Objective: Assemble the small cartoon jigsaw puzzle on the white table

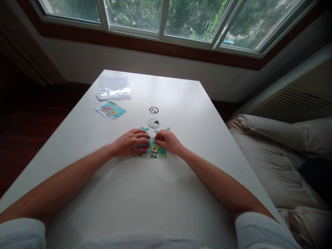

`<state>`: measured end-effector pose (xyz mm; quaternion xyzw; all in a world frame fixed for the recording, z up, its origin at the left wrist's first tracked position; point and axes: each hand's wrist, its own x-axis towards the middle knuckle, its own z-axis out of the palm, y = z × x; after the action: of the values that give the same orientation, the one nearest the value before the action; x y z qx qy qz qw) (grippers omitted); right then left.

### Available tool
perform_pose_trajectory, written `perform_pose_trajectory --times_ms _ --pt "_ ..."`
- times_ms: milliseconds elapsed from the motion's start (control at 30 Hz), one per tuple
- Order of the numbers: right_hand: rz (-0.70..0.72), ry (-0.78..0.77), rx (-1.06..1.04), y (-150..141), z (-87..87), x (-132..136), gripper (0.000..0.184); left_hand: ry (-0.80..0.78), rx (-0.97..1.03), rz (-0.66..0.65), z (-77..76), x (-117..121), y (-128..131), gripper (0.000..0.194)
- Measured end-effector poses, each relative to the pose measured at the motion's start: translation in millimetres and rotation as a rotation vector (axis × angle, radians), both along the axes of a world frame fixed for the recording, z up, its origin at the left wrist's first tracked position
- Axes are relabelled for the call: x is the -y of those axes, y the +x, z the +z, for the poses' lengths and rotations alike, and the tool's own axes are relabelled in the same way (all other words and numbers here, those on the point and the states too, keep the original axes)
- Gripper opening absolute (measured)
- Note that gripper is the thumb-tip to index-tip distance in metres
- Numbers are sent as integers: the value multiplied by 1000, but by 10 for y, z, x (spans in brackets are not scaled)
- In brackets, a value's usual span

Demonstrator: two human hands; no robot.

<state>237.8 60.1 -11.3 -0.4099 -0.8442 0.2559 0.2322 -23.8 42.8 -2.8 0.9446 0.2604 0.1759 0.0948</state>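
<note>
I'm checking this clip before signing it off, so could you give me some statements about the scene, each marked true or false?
1. The left hand lies over the left part of the puzzle. True.
2. Loose puzzle pieces lie beyond the puzzle, toward the window. True.
3. The right hand is stretched off to the right, far from the puzzle. False: the right hand is at the puzzle, its fingers near the upper edge.
4. The picture card lies on the table, left of the puzzle. True.
5. The clear plastic packet is at the table's near right corner. False: the clear plastic packet lies toward the far left corner.
</note>
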Motion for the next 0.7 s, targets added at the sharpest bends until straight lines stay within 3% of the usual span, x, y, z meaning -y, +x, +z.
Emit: perform_pose_trajectory --times_ms 267,700 --pt "-14 87 68 -1 -43 11 4 1 -9 -11 15 6 2 37" --pt "-101 95 114 -26 -63 22 8 -3 -3 -13 39 23 5 37"
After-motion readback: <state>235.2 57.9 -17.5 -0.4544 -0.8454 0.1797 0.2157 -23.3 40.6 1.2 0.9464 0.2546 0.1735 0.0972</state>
